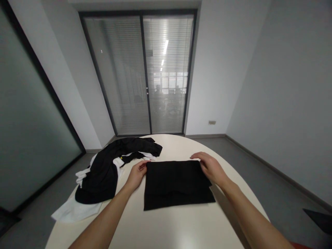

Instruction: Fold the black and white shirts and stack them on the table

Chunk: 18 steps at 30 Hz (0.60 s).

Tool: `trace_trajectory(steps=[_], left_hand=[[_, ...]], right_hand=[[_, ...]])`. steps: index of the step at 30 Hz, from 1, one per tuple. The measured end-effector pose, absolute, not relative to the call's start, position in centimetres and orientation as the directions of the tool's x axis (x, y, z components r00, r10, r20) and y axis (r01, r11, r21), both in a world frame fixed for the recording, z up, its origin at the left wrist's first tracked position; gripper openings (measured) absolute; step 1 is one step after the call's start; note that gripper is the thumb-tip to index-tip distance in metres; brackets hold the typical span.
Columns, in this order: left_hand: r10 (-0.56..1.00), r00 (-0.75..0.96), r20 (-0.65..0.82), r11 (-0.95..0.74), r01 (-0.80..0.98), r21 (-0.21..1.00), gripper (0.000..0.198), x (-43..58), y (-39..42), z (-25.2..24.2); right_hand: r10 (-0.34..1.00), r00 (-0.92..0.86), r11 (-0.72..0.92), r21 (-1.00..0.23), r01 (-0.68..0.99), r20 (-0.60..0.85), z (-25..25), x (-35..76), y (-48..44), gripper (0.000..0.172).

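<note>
Cloth (177, 183) between both grips (136, 175) (211, 168)

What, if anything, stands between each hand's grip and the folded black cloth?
Nothing visible blocks the folded black cloth: the left-hand grip is at its far left corner, the right-hand grip at its right side.

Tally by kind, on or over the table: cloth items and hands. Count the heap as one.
Folded black cloth: 1
Black-and-white clothes heap: 1 (separate pieces can't be counted)
Hands: 2 (left hand, right hand)
Total: 4
</note>
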State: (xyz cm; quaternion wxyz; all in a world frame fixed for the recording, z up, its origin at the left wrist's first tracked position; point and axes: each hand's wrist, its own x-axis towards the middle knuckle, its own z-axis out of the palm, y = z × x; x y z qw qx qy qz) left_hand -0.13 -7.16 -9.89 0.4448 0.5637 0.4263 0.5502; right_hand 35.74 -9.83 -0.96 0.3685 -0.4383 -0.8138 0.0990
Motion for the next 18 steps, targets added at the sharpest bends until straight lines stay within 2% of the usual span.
trace_trajectory(steps=[1, 3, 5, 8, 13, 15, 18], left_hand=[[0.970, 0.034, 0.242, -0.242, -0.001, 0.970, 0.040, -0.1, -7.2, -9.9], [0.970, 0.043, 0.239, -0.239, 0.013, 0.971, 0.041, -0.1, -7.2, -10.1], [0.972, 0.050, 0.228, -0.230, 0.028, 0.973, 0.043, -0.1, -7.3, -10.1], [0.975, 0.056, 0.215, -0.218, 0.047, 0.975, 0.045, -0.1, -7.3, -10.2], [0.973, 0.074, 0.218, -0.222, 0.053, 0.974, 0.050, 0.1, -7.5, -10.1], [0.971, 0.073, 0.226, -0.230, 0.053, 0.972, 0.049, 0.2, -7.5, -10.1], [0.970, 0.072, 0.232, -0.237, 0.056, 0.970, 0.045, 0.3, -7.4, -10.1]], right_hand=[[0.756, -0.391, 0.637, -0.451, 0.626, 0.525, 0.1, 34.7, -10.9, 0.038], [0.690, -0.558, 0.723, -0.399, 0.564, 0.461, 1.6, 32.5, -13.0, 0.033], [0.636, -0.700, 0.768, -0.358, 0.531, 0.326, 2.0, 30.7, -14.3, 0.046], [0.650, -0.732, 0.747, -0.349, 0.565, 0.204, 1.1, 29.6, -14.6, 0.043], [0.735, -0.572, 0.676, -0.454, 0.580, 0.364, 0.0, 30.5, -13.1, 0.027], [0.696, -0.599, 0.717, -0.431, 0.547, 0.397, 0.2, 30.5, -13.1, 0.027], [0.611, -0.704, 0.788, -0.361, 0.499, 0.361, 0.7, 29.8, -13.9, 0.032]])
